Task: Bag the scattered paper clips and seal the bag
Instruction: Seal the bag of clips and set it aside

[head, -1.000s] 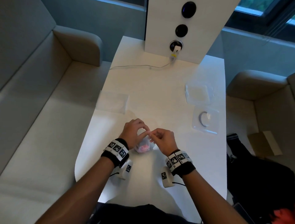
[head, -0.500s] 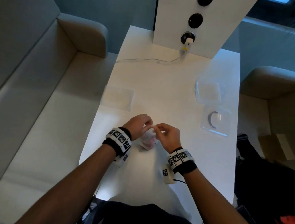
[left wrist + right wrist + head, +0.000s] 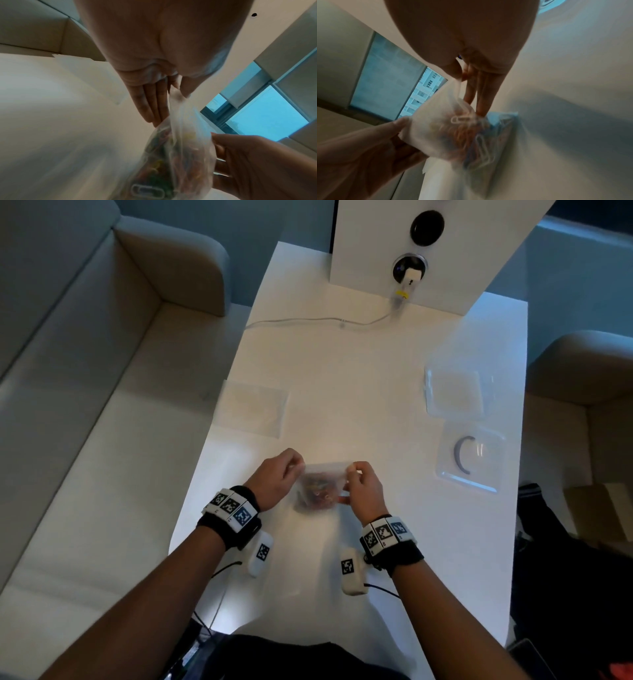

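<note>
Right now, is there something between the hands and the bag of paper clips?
Nothing visible. The left hand and the right hand each pinch a top corner of the bag directly, with the paper clips inside.

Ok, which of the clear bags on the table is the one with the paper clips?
On the white table, look at the near end, between the two hands. The small clear bag hangs there, pinched at its top corners by the left hand and right hand. Only it holds coloured paper clips; the others lie flat.
</note>
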{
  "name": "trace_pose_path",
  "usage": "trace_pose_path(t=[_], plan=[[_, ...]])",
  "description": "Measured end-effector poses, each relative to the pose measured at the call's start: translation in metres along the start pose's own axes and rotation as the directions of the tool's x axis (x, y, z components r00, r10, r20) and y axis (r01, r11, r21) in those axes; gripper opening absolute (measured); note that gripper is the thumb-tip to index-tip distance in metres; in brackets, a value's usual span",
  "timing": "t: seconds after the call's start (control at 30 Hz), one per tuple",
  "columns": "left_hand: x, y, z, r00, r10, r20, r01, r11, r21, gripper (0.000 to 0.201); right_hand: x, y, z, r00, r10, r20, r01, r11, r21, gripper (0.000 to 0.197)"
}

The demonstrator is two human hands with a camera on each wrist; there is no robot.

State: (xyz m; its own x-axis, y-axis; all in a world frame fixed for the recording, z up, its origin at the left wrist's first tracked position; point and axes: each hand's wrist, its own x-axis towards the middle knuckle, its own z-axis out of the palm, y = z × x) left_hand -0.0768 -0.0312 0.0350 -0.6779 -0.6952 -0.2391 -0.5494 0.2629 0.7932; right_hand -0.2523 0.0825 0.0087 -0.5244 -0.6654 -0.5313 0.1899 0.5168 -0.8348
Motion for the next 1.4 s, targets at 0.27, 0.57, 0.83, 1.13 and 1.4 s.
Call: trace_pose_path(t=[0.27, 0.57, 0.83, 1.13, 1.4], plan=[[0.019, -0.051, -0.004, 0.953, -0.296, -0.068, 0.302, 0.946, 0.119, 0.014, 0.006, 0.002, 0.041, 0.938, 0.315, 0.144, -0.314, 0.949, -0.024, 0.016], [0.071, -0.062, -0.03, 0.891, -0.285, -0.354, 0.349, 0.928, 0.13, 0.02, 0.112, -0.046, -0.109, 0.949, -0.204, -0.24, 0.038, 0.83, -0.556, 0.014], [0.106, -0.06, -0.025, 0.853, -0.409, -0.324, 0.485, 0.851, 0.203, 0.067, 0.174, -0.07, -0.233, 0.857, -0.215, -0.468, -0.24, 0.637, -0.732, 0.052], [0.095, -0.056, -0.017, 0.874, -0.266, -0.408, 0.39, 0.883, 0.261, 0.02, 0.181, -0.057, -0.191, 0.937, -0.286, -0.199, 0.001, 0.574, -0.819, 0.029], [0.064, 0.005, -0.05, 0.755, -0.069, -0.652, 0.171, 0.981, 0.095, 0.019, 0.101, -0.033, -0.13, 0.933, -0.358, 0.041, 0.195, 0.408, -0.892, 0.02]])
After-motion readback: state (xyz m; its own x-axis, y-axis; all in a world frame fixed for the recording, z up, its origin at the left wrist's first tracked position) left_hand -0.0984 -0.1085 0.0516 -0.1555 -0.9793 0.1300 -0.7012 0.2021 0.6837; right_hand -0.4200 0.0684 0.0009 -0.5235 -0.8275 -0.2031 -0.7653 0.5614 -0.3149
